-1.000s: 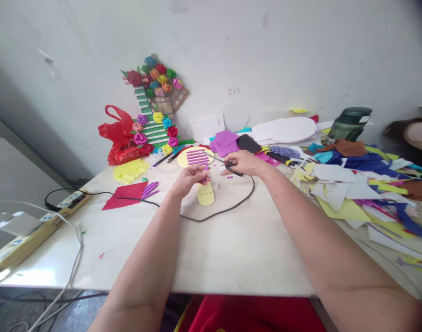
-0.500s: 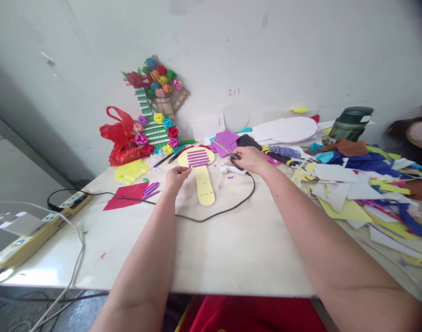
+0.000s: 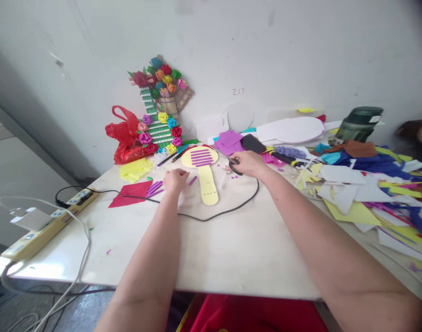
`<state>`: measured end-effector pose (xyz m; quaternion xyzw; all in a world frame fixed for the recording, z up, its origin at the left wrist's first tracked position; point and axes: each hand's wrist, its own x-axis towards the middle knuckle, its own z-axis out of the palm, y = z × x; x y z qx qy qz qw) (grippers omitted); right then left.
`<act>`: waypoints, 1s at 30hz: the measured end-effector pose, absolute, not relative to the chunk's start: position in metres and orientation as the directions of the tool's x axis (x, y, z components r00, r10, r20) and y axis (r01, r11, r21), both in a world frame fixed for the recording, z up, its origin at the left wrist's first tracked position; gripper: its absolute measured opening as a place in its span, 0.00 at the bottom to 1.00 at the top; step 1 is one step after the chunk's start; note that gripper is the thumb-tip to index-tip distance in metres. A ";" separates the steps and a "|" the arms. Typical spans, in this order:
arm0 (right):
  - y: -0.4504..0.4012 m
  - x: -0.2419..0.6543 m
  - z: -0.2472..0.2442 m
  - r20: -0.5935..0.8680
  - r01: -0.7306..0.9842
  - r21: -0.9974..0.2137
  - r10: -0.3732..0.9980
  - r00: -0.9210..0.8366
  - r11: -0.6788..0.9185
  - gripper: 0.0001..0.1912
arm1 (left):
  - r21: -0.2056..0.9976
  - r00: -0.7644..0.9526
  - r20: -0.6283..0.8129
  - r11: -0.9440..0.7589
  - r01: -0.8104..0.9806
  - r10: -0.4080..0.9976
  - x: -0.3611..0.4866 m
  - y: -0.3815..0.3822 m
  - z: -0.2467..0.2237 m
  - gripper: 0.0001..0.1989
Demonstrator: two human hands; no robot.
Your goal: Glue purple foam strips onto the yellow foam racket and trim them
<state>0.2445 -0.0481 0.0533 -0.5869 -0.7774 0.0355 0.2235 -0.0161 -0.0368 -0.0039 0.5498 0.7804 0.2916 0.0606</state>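
Observation:
My right hand (image 3: 248,164) grips a pair of scissors (image 3: 236,167) by its black handles. Their blades point left toward a yellow paddle-shaped cutout (image 3: 206,180), whose round head carries several purple strips (image 3: 202,157) in rows. Left of the cutout, my left hand (image 3: 176,180) hovers with its fingers curled together and nothing visible in them. Just off its fingertips a short purple stick (image 3: 193,180) lies on the table. More purple sticks (image 3: 154,188) lie left of that hand, beside a red sheet (image 3: 129,193). Under my right hand a white tool is mostly hidden.
A black cable (image 3: 214,216) loops across the table in front of the cutout. Paper scraps (image 3: 345,184) heap at the right by a green bottle (image 3: 358,124). A power strip (image 3: 48,230) runs along the left edge. A paper-flower craft (image 3: 158,110) leans on the wall.
My left hand has drawn back from the cutout, leaving a purple stick on the table. The scissors have moved slightly nearer me. The view has shifted a little left.

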 end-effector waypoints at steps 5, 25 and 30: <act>-0.049 0.243 0.053 0.336 0.885 -0.335 0.919 -0.207 0.322 0.22 | 0.473 -0.537 0.245 0.384 0.793 0.807 -0.029 -0.044 0.018 0.14; -0.048 0.239 0.050 0.441 0.813 -0.424 0.875 -0.200 0.399 0.23 | 0.433 -0.595 0.232 0.466 0.771 0.769 -0.062 -0.047 0.002 0.12; -0.048 0.239 0.049 0.450 0.803 -0.440 0.873 -0.190 0.401 0.22 | 0.612 -0.621 0.316 0.346 0.711 0.717 -0.057 -0.046 0.003 0.13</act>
